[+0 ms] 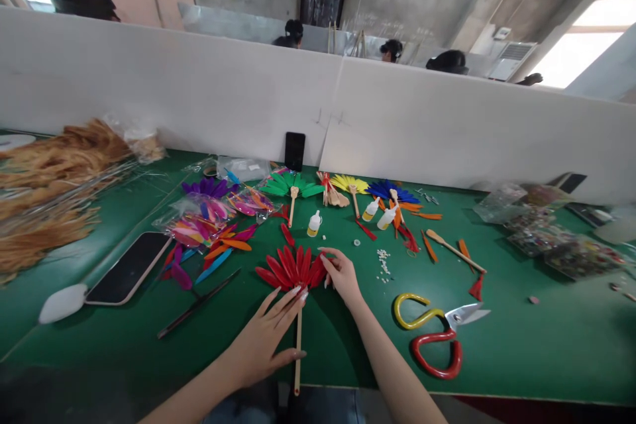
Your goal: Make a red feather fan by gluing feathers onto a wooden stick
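Observation:
A fan of red feathers [293, 266] on a thin wooden handle [298, 351] lies at the table's front. My left hand [275, 328] rests over the base of the feathers, fingers extended and thumb apart, touching the top of the handle. At the fan's right edge, my right hand [338, 271] has its thumb and fingers closed on the outermost red feather. Behind the fan stands a small white glue bottle [314, 224]. Green [292, 187], yellow [350, 184] and blue [392, 192] feather fans lie farther back.
Open scissors [447, 321] lie to the right, near small white beads [382, 265]. Tweezers [199, 305], a phone-like device [130, 268] and loose colored feathers [218, 232] are on the left. A white partition [422, 126] borders the green table [536, 351].

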`<state>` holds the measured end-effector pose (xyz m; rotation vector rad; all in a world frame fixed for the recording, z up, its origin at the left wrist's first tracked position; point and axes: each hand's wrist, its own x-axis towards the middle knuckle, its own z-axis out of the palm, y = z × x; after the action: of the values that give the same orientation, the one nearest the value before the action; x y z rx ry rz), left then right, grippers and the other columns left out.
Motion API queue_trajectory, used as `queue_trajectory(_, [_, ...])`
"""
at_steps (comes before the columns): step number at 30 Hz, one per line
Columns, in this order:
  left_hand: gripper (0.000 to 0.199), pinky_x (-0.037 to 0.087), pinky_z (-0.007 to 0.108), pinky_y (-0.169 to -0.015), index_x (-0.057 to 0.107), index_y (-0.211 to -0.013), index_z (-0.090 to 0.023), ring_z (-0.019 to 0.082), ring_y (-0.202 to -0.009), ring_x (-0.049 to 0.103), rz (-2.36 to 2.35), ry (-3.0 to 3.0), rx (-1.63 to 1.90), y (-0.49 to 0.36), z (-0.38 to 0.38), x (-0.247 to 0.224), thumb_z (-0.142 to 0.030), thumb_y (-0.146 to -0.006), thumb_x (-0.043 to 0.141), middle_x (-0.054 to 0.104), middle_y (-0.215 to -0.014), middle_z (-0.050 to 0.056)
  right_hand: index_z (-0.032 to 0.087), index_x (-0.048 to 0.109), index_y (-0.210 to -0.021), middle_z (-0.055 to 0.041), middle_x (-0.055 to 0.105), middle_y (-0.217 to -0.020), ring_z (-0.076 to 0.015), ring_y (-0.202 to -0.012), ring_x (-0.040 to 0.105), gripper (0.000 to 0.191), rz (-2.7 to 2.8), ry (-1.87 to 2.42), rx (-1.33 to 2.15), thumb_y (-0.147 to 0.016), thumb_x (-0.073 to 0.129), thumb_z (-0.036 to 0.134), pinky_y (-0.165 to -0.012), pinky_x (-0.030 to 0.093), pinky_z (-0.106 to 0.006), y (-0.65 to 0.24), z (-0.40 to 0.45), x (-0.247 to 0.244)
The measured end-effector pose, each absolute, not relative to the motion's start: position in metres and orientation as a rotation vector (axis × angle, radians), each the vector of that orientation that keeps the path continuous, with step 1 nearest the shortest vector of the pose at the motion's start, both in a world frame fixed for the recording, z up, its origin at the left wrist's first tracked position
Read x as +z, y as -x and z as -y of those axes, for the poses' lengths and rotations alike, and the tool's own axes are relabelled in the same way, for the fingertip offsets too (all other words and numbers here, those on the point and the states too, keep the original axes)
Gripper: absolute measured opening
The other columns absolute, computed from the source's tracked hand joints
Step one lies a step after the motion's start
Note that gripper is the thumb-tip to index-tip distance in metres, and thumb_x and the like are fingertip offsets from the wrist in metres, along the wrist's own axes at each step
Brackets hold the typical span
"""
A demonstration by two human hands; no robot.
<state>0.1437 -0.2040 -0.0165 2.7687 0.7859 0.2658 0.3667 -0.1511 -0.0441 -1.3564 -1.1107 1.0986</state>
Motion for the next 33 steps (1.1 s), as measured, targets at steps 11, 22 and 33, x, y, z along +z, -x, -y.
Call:
queue_trajectory(11, [0.070, 0.015, 0.041, -0.111, 0.001, -0.144, -0.023, 0.024, -0.137, 0.013, -0.771, -2.506, 0.255, -0.142, 0.201, -0.003, -0.048, -0.090, 0.038, 0.013, -0.150, 0.003, 0.016, 0.058, -0.100, 0.0062, 0.054, -0.047, -0.0084, -0.028, 0.047, 0.042, 1.119, 1.359, 1.097, -0.074, 0.058, 0.049, -0.026, 0.033, -0.017, -0.368, 0.152, -0.046])
queue_trajectory(22, [0.063, 0.018, 0.044, -0.110, 0.000, -0.144, -0.025, 0.023, -0.137, 0.011, -0.988, -2.470, 0.317, -0.137, 0.208, -0.001, -0.039, -0.093, 0.034, 0.015, -0.150, 0.002, 0.016, 0.057, -0.099, 0.0043, 0.057, -0.051, -0.0096, -0.030, 0.050, 0.044, 1.077, 1.381, 1.120, -0.073, 0.057, 0.052, -0.026, 0.033, -0.018, -0.369, 0.153, -0.043])
queue_trajectory(33, [0.057, 0.014, 0.050, -0.109, 0.017, -0.142, -0.031, 0.027, -0.137, 0.009, -1.040, -2.145, 0.467, -0.139, 0.222, -0.001, -0.040, -0.091, 0.039, 0.019, -0.149, 0.001, 0.016, 0.054, -0.105, -0.0052, 0.067, -0.079, -0.0093, -0.031, 0.053, 0.058, 1.040, 1.481, 1.030, -0.070, 0.055, 0.061, -0.027, 0.039, -0.019, -0.378, 0.157, -0.034])
